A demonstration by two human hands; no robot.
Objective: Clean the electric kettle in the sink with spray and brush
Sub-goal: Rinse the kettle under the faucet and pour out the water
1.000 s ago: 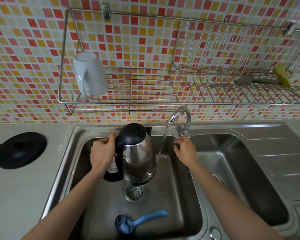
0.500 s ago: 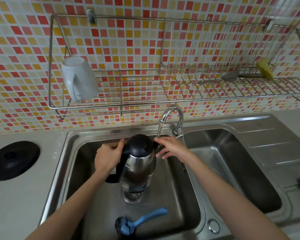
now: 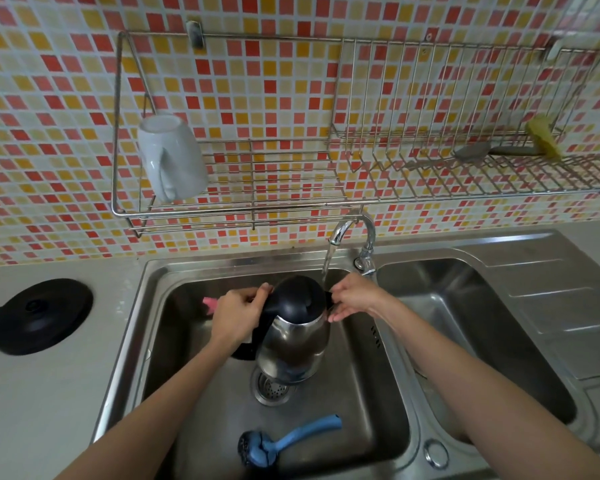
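A steel electric kettle (image 3: 293, 344) with a black lid is held upright over the drain of the left sink basin (image 3: 368, 403). My left hand (image 3: 238, 315) grips its black handle on the left side. My right hand (image 3: 355, 299) touches the kettle's spout side with its fingers, just under the running tap (image 3: 352, 228); whether the fingers curl round the spout is unclear. Water streams down at the kettle's top edge. A blue brush (image 3: 284, 441) lies on the basin floor in front. No spray bottle is in view.
The black kettle base (image 3: 40, 315) sits on the counter at left. A pink thing (image 3: 210, 303) peeks out behind my left hand. A wire rack (image 3: 257, 202) on the tiled wall holds a white mug (image 3: 170, 157). The right basin (image 3: 471, 327) lies beside.
My right hand left the tap lever and came to the kettle's spout side. The kettle stayed under the running water in my left hand.
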